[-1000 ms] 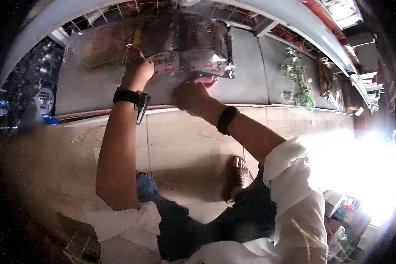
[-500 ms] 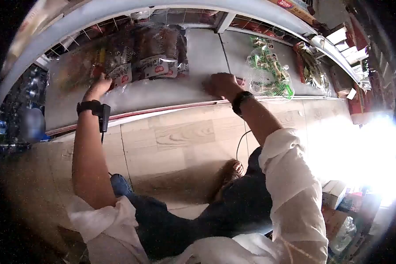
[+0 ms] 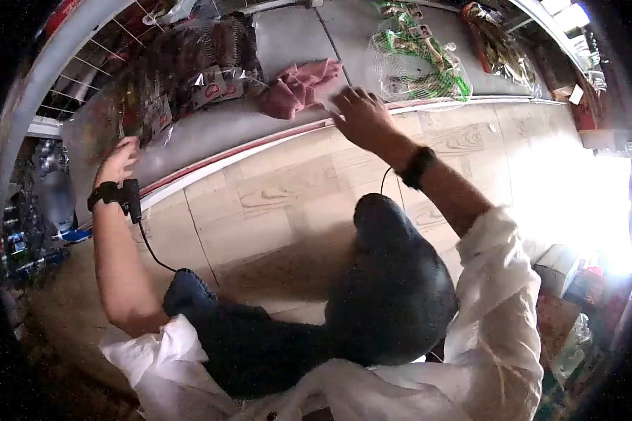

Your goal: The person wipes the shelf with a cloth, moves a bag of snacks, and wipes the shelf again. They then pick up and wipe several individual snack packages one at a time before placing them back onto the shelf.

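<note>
A crumpled pink cloth [image 3: 298,88] lies on the grey shelf [image 3: 284,42]. My right hand [image 3: 365,119] is just right of it, over the shelf's front edge, with fingers spread and nothing held. At the left, my left hand [image 3: 118,163] is open and slightly blurred, its fingers apart beside the front of some clear plastic packets [image 3: 105,126]. Dark packets with red-and-white labels [image 3: 214,88] lie behind and to the right of that hand. Both wrists wear black bands.
Green-netted packets [image 3: 421,63] lie right of the cloth, and a brown-and-red packet [image 3: 502,49] is farther right. A wire rack [image 3: 95,59] backs the shelf at left. Dark bottles [image 3: 53,196] stand at far left. Wood-patterned floor [image 3: 281,189] runs in front; bright light glares at right.
My right hand has let go of the pink cloth, which now shows on the shelf. My left hand has come off the packets, moved left and opened. My right knee has risen into view.
</note>
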Demonstrator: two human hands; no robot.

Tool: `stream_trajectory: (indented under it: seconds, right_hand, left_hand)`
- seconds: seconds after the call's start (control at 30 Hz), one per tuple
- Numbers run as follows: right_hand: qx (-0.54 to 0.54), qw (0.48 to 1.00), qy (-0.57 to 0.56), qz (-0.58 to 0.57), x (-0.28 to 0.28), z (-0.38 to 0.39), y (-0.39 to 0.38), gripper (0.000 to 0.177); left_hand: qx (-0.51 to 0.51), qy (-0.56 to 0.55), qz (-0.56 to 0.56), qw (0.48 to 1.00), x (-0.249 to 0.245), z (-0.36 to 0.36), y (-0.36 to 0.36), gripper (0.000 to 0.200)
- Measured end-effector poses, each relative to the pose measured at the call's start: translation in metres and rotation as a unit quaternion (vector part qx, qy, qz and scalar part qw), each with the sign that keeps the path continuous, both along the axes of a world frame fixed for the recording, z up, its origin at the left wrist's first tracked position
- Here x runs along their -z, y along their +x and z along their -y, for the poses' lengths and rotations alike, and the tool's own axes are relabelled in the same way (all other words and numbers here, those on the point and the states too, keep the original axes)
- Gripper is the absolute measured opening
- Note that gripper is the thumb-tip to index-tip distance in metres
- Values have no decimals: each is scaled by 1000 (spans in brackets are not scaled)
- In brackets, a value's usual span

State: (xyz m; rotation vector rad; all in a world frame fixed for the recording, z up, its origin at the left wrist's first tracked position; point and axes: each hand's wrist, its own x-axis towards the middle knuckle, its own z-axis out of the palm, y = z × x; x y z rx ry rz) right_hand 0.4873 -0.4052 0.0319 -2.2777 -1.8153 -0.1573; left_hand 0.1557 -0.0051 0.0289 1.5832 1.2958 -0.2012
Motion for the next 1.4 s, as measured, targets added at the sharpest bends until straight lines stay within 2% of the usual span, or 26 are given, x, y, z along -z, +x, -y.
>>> stream_trajectory:
  seconds: [0.03,0.07,0.13,0.17,0.2,0.3,0.33,0.37,0.4,0.43,0.47,0.5,0.57,0.7,0.8,0.87,0.9,0.97,1.07,1.1,1.13,1.17,1.2,1.33,1.37,1.4]
  right_hand:
    - [-6,997,-59,55,29,43,-2,27]
    - [-5,989,-143,34,52,94,-15,28]
    - [81,926,-329,-166,68,181,-47,30]
    - [71,958,-235,-147,108,246,-61,27]
    - [184,911,-283,-237,115,279,-74,21]
    - [287,795,-513,-153,109,351,-107,27]
    - [325,697,-609,-193,90,352,-116,29]
    - [376,650,-628,-201,99,386,-125,30]
    - [352,617,-659,-248,100,417,-125,29]
    - [410,550,-589,-428,122,490,-113,31]
    - [473,436,-506,-575,143,561,-102,33]
    - [419,426,-480,-642,170,646,-86,28]
    - [539,381,-439,-609,94,633,-84,27]
    - [672,420,-312,-524,-1,680,-31,26]
    - [745,506,-169,-400,-68,736,51,26]
    - [751,567,-81,-329,-89,748,115,26]
    - [746,587,-43,-312,-94,745,143,26]
    - [716,615,38,-328,-84,719,187,26]
    - [581,622,201,-485,-32,653,245,27]
    - [598,708,87,-366,-35,507,197,25]
    - [534,782,77,-311,-20,425,169,29]
    - [384,837,149,-360,13,394,171,31]
    - [348,911,72,-210,13,339,157,31]
    - [277,945,169,-41,10,198,134,20]
    - [197,949,235,-66,12,172,137,19]
    - [221,938,254,-77,25,150,137,18]
  left_hand:
    - [1,-17,-19,1000,0,-1,-5,39]
    - [-1,-21,-17,1000,1,0,-10,39]
    - [20,-82,-19,996,1,1,-14,35]
    - [-2,-79,-16,997,1,5,-12,33]
    - [-6,-79,-14,997,-1,7,-11,33]
    - [-8,-77,30,997,-2,8,-14,30]
    - [-12,-76,25,997,-5,9,-11,30]
    - [-13,-75,5,997,-9,12,-6,31]
    - [-12,-75,-13,997,-11,13,-3,31]
    - [2,-101,4,995,-8,11,-7,30]
    - [0,-106,2,994,-5,10,-12,30]
    - [2,-144,24,989,-3,10,-14,29]
    - [-24,-190,46,980,1,10,-15,27]
    - [-64,-177,24,982,12,9,-10,40]
    - [-65,-265,-40,961,31,-9,-5,58]
    - [-49,-176,-40,982,28,-4,2,72]
    - [-48,-230,-51,971,40,-21,-3,72]
    - [-34,-205,-59,976,46,-26,-7,70]
    - [-36,-145,-56,987,39,-22,-1,61]
    - [-27,-156,-54,986,43,-32,-5,58]
    - [-18,-168,-54,984,44,-35,-7,56]
    - [-52,-152,-59,985,42,-34,-7,53]
    - [-49,-152,-65,985,45,-31,-8,53]
    - [-96,-162,-44,981,73,-72,-33,51]
    - [-74,-165,-58,982,86,-89,-41,50]
    - [-54,-168,-64,982,90,-89,-43,50]
